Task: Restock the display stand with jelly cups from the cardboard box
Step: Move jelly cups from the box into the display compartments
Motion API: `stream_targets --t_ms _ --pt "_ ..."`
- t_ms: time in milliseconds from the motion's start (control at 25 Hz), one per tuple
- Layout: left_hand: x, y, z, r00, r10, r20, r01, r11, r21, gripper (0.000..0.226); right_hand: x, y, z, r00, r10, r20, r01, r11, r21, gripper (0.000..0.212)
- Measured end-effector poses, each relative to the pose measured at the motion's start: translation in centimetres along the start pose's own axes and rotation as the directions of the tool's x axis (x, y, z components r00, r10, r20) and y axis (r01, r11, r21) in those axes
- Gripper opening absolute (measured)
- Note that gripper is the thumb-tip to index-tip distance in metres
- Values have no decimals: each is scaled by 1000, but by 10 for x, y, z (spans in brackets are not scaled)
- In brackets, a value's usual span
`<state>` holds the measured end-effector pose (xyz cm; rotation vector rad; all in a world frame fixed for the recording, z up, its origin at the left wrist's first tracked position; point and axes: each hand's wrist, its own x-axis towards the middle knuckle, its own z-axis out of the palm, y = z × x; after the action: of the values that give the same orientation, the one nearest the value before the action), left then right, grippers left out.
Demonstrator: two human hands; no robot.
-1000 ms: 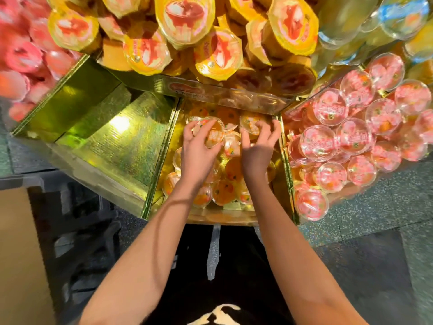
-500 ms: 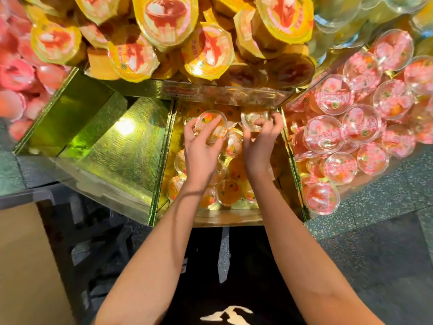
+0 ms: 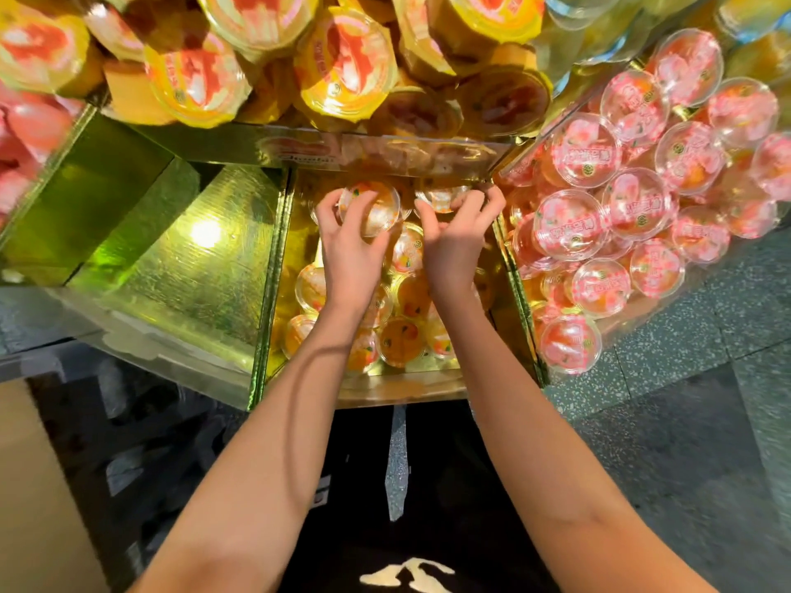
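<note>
Speckled grey floor is showing beneath a gold-lined display stand, whose middle compartment is holding a loose pile of jelly cups. At the back of that compartment the left hand is curling its fingers round one orange-filled cup, and the right hand just beside it is gripping a second cup. Pink-lidded cups are filling the bin right of the compartment, yellow-lidded cups are heaping above it, and the cardboard box is sitting well off to its lower left.
</note>
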<state>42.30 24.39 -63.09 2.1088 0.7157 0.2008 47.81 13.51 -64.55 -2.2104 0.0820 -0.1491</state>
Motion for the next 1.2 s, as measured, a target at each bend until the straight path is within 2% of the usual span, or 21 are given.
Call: stream_targets --t_ms 80,240,360,440,520,640,800,960,1080,1200 --pt "2 -1 2 1000 -7 -13 7 1000 6 50 2 -4 -6 998 32 49 -33 999 8 43" --pt "7 6 14 994 -61 -91 58 998 -41 63 -5 -13 -29 982 24 189 8 986 -165 60" --pt "13 17 20 988 -129 -83 128 992 -23 63 -30 -7 -53 971 -35 235 81 979 -188 49" --pt "15 18 20 988 -145 -52 147 989 20 64 -49 -2 -66 969 -82 235 109 989 -102 33" --pt "10 11 19 994 -100 -43 101 994 33 67 -62 0 -74 968 -57 243 65 998 -25 26" --pt "-11 5 17 995 -62 -73 57 996 -71 50 -66 1 -78 972 29 235 -41 998 42 26" --pt "-10 9 19 994 -101 -49 92 984 -152 34 -57 2 -82 972 -9 233 -11 996 86 26" --pt "-2 14 16 994 -98 -42 93 990 -102 33 -50 -4 -90 972 -32 234 32 999 7 31" --pt "0 19 12 995 -103 9 103 994 -36 42 -49 -4 -97 972 -58 229 62 998 -8 34" --pt "-3 20 -2 989 -107 98 108 994 -11 54 -52 -10 -99 957 21 288 -7 999 -48 35"
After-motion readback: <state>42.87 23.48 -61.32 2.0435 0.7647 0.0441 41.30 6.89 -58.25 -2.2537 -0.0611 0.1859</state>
